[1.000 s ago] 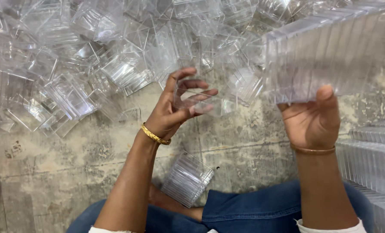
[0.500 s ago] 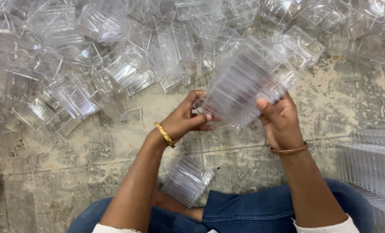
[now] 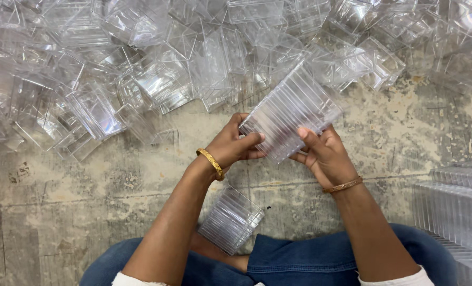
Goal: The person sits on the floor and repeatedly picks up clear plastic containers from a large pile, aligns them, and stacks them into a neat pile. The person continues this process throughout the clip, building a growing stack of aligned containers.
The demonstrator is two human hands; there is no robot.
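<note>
Loose clear plastic boxes [image 3: 87, 111] lie heaped across the top left and along the far edge of the concrete floor [image 3: 77, 212], tumbled at all angles. Just right of them, the left hand [image 3: 233, 148], with a gold bangle [image 3: 211, 163] at its wrist, is closed on the near left end of a nested stack of clear boxes [image 3: 291, 114], thumb on top and fingers curled underneath. The stack is held off the floor, tilted up and away toward the heap. The right hand [image 3: 323, 153] clamps its near right end, thumb pressed on the ribbed side. A shorter stack [image 3: 230, 220] rests by the person's knee, below the left forearm, and tall finished stacks [image 3: 453, 212] stand at the far right edge.

Judging from this, the step in hand is squaring up the held stack with both hands. Adding another box would call for one hand to let go while the other holds the stack firmly enough that it does not slide apart.
</note>
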